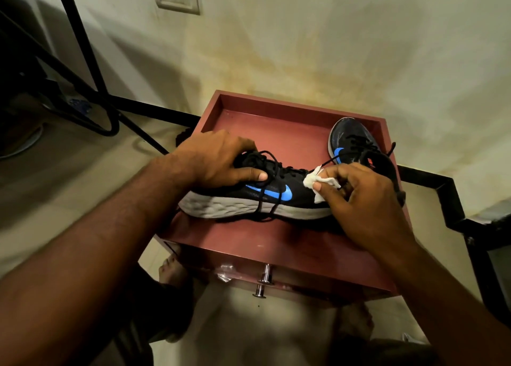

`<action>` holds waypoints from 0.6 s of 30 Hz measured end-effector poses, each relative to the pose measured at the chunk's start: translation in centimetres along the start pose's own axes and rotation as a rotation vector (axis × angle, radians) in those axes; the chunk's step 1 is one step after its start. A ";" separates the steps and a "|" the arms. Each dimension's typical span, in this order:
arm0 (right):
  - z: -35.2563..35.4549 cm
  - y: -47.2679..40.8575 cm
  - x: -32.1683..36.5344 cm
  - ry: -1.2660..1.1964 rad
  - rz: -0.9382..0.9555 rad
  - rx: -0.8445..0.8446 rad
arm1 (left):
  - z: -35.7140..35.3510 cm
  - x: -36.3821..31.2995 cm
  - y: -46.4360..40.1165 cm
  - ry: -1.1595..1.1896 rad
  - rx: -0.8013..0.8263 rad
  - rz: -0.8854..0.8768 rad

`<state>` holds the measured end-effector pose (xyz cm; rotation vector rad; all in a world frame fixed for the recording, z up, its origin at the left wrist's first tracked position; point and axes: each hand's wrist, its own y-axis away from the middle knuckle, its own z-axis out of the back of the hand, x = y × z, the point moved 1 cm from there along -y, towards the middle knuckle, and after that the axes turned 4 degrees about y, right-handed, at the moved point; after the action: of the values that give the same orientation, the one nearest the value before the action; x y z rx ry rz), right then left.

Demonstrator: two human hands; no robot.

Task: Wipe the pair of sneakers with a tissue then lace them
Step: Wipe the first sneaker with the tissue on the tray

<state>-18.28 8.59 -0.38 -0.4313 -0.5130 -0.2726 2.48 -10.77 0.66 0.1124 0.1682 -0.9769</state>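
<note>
The near sneaker (257,197) is laid sideways across the red surface (279,244) and pinned at its laces by the left hand (218,158), fingers pressed flat, presumably so the tissue (318,180) pinched in the right hand (362,199) can rub its upper; the second sneaker (351,141) waits behind.
</note>
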 end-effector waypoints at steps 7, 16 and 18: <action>-0.3 -0.2 0.1 -0.010 0.060 -0.075 | 0.1 0.8 -0.3 0.097 0.033 0.113; -2.4 0.4 1.1 0.068 0.219 -0.098 | -0.6 0.6 -0.2 0.178 0.061 0.172; -3.7 0.9 2.2 0.105 0.248 -0.087 | -0.7 0.3 -0.2 0.173 0.021 0.161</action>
<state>-14.57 7.31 -2.38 -0.5569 -0.3414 -0.0779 2.46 -11.03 -0.09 0.2270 0.3030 -0.8083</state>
